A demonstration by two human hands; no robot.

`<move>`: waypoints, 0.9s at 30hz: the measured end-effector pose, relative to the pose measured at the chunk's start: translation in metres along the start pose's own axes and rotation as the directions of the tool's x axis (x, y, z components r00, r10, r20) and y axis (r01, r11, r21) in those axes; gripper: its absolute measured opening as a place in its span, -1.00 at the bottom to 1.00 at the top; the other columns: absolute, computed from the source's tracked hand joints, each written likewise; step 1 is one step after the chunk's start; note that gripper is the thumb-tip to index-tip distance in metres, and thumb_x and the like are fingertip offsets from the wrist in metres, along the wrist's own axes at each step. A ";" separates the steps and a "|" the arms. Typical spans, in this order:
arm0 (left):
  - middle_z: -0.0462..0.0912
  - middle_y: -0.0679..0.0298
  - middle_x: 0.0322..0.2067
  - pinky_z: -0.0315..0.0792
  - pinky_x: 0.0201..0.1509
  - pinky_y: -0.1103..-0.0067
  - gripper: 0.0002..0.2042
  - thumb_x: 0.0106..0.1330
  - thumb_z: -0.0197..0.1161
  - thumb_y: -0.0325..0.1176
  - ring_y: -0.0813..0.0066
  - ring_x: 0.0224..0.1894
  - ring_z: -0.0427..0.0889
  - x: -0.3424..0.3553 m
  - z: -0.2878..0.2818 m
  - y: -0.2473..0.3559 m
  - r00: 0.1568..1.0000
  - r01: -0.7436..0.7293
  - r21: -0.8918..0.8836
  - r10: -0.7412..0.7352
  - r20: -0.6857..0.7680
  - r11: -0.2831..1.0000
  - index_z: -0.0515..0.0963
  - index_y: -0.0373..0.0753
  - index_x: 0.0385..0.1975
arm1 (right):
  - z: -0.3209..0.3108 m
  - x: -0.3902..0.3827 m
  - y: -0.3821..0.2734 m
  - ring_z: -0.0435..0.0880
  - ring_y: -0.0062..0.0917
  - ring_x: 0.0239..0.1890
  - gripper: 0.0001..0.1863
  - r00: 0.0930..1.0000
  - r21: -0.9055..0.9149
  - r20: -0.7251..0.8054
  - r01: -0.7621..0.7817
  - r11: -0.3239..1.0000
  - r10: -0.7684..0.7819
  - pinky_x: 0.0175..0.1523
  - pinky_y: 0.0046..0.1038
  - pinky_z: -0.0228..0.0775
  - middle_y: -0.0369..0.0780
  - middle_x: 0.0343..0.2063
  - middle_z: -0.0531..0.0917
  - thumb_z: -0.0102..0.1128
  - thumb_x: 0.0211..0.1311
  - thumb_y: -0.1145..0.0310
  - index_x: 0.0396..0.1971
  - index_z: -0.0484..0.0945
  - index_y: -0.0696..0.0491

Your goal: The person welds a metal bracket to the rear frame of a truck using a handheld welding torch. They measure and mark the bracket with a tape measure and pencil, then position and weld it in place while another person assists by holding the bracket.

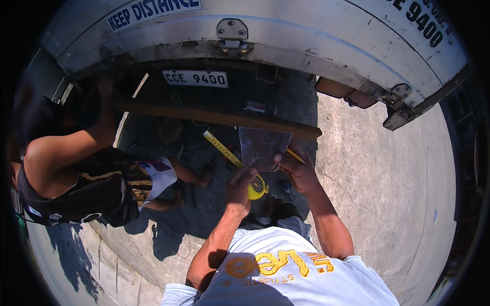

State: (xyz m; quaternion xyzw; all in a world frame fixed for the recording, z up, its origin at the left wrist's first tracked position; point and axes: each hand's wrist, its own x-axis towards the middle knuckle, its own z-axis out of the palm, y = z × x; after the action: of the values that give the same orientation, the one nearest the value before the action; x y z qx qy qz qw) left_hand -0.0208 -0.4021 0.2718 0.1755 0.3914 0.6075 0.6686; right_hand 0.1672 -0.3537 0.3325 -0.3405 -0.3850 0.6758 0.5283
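Right hand [301,174] has fingers clamped on the dark sheet's [263,145] lower right edge, pencil [295,155] tucked alongside; left hand [238,189] fingers closed round yellow tape measure [259,186], thumb at sheet's lower left corner.

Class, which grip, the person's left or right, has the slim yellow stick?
The right grip: the slim yellow stick juts from it beside a dark sheet, whereas the left grip holds the yellow tape measure.

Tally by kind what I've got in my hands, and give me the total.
Yellow tape measure with its blade drawn out: 1
Dark grey, flat, four-sided sheet (material unclear): 1
Slim yellow pencil-like stick: 1
Total: 3
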 end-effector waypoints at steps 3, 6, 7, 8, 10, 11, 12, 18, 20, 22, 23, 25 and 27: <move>0.78 0.31 -0.10 0.53 0.10 0.51 -0.73 0.42 0.55 -0.38 0.55 -0.08 0.70 0.000 -0.003 -0.002 1.000 -0.027 0.011 0.027 0.010 1.000 0.77 -0.32 0.05 | 0.004 -0.003 0.006 0.76 -0.38 0.23 -0.47 0.998 0.040 -0.023 -0.050 0.998 0.051 0.32 -0.22 0.70 -0.17 0.21 0.72 0.42 0.50 0.43 0.40 0.52 0.09; 0.77 0.33 -0.11 0.49 0.08 0.53 -0.76 0.43 0.55 -0.38 0.58 -0.07 0.67 0.002 -0.010 -0.003 0.999 -0.043 0.080 0.042 0.008 0.996 0.78 -0.31 0.01 | 0.001 -0.004 0.011 0.77 -0.36 0.23 -0.46 0.998 0.054 -0.021 -0.062 0.997 0.063 0.29 -0.23 0.73 -0.15 0.22 0.71 0.43 0.49 0.43 0.41 0.52 0.08; 0.77 0.34 -0.13 0.49 0.07 0.53 -0.76 0.43 0.55 -0.37 0.58 -0.08 0.66 0.002 -0.011 -0.003 0.999 -0.049 0.091 0.047 0.014 0.995 0.79 -0.30 0.01 | 0.000 -0.004 0.012 0.77 -0.36 0.22 -0.46 0.998 0.045 -0.013 -0.061 0.997 0.062 0.28 -0.23 0.74 -0.16 0.22 0.71 0.43 0.49 0.42 0.40 0.52 0.08; 0.76 0.35 -0.14 0.48 0.06 0.53 -0.77 0.43 0.54 -0.37 0.59 -0.08 0.65 0.003 -0.012 -0.003 0.998 -0.060 0.109 0.059 0.015 0.992 0.79 -0.30 0.00 | -0.002 -0.003 0.013 0.78 -0.36 0.21 -0.46 0.998 0.040 -0.014 -0.062 0.997 0.063 0.27 -0.23 0.74 -0.16 0.21 0.71 0.44 0.49 0.42 0.40 0.52 0.09; 0.74 0.36 -0.16 0.48 0.04 0.53 -0.78 0.43 0.54 -0.36 0.59 -0.09 0.64 0.007 -0.012 -0.003 0.996 -0.085 0.152 0.084 0.016 0.985 0.79 -0.28 -0.01 | -0.006 0.000 0.015 0.78 -0.36 0.20 -0.46 0.997 0.025 -0.019 -0.073 0.997 0.073 0.26 -0.24 0.75 -0.16 0.21 0.72 0.44 0.49 0.41 0.40 0.52 0.09; 0.73 0.36 -0.17 0.48 0.02 0.53 -0.78 0.44 0.54 -0.35 0.60 -0.09 0.64 0.009 -0.012 -0.003 0.995 -0.097 0.176 0.096 0.013 0.980 0.79 -0.28 -0.01 | -0.008 0.002 0.017 0.78 -0.36 0.20 -0.46 0.996 0.014 -0.024 -0.084 0.996 0.085 0.25 -0.24 0.75 -0.16 0.20 0.72 0.45 0.49 0.40 0.40 0.53 0.09; 0.72 0.37 -0.18 0.48 0.01 0.53 -0.78 0.44 0.53 -0.35 0.60 -0.10 0.63 0.012 -0.011 -0.003 0.993 -0.113 0.211 0.116 -0.003 0.971 0.80 -0.27 -0.02 | -0.011 0.005 0.019 0.78 -0.36 0.20 -0.46 0.997 0.017 -0.007 -0.073 0.997 0.073 0.24 -0.24 0.75 -0.16 0.20 0.72 0.45 0.49 0.39 0.39 0.53 0.09; 0.63 0.37 -0.09 0.50 0.06 0.51 -0.70 0.53 0.46 -0.26 0.59 -0.06 0.59 0.026 -0.019 -0.012 0.994 -0.017 0.484 0.068 -0.087 0.875 0.58 -0.24 0.09 | -0.055 0.023 0.032 0.77 -0.32 0.24 -0.42 0.979 0.089 -0.138 -0.139 0.986 0.150 0.26 -0.15 0.74 -0.13 0.25 0.70 0.46 0.45 0.38 0.41 0.52 0.11; 0.56 0.35 -0.06 0.50 0.05 0.49 -0.66 0.56 0.43 -0.23 0.58 -0.05 0.56 0.026 -0.033 -0.020 0.989 0.022 0.532 0.060 -0.136 0.847 0.48 -0.20 0.14 | -0.084 0.027 0.032 0.74 -0.29 0.27 -0.41 0.966 0.074 -0.211 -0.139 0.987 0.152 0.29 -0.12 0.72 -0.12 0.28 0.68 0.44 0.46 0.39 0.43 0.50 0.11; 0.55 0.27 -0.04 0.49 0.07 0.46 -0.66 0.63 0.34 -0.14 0.52 -0.02 0.55 0.021 -0.053 -0.033 0.981 0.094 0.555 0.018 -0.194 0.827 0.44 -0.22 0.13 | -0.112 0.031 0.031 0.72 -0.27 0.30 -0.39 0.954 0.067 -0.265 -0.128 0.989 0.142 0.32 -0.10 0.69 -0.11 0.31 0.66 0.42 0.47 0.40 0.46 0.47 0.11; 0.55 0.27 -0.05 0.49 0.06 0.46 -0.65 0.65 0.30 -0.09 0.52 -0.03 0.55 0.021 -0.065 -0.040 0.971 0.134 0.517 -0.008 -0.239 0.846 0.44 -0.21 0.12 | -0.125 0.033 0.031 0.71 -0.26 0.32 -0.38 0.947 0.062 -0.289 -0.126 0.990 0.139 0.33 -0.09 0.68 -0.10 0.32 0.65 0.40 0.48 0.42 0.47 0.45 0.11; 0.55 0.28 -0.07 0.48 0.05 0.46 -0.62 0.68 0.23 0.00 0.53 -0.04 0.55 0.022 -0.094 -0.054 0.944 0.207 0.435 -0.063 -0.322 0.876 0.44 -0.21 0.10 | -0.146 0.038 0.032 0.72 -0.26 0.29 -0.40 0.935 0.062 -0.325 -0.127 0.990 0.140 0.32 -0.09 0.68 -0.12 0.30 0.66 0.38 0.47 0.44 0.46 0.47 0.10; 0.58 0.22 -0.02 0.51 0.03 0.43 -0.60 0.68 0.18 0.05 0.48 0.01 0.59 0.007 -0.119 -0.072 0.913 0.355 0.450 -0.201 -0.355 0.819 0.54 -0.23 0.06 | -0.163 0.040 0.032 0.76 -0.29 0.21 -0.44 0.934 0.082 -0.328 -0.122 0.989 0.143 0.27 -0.13 0.70 -0.15 0.25 0.69 0.38 0.44 0.47 0.41 0.52 0.08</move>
State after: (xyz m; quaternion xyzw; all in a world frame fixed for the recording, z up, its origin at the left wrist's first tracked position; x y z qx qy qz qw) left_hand -0.0601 -0.4387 0.1431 0.1934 0.6522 0.3972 0.6160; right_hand 0.2855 -0.2933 0.2254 -0.4588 -0.2459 0.6539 0.5490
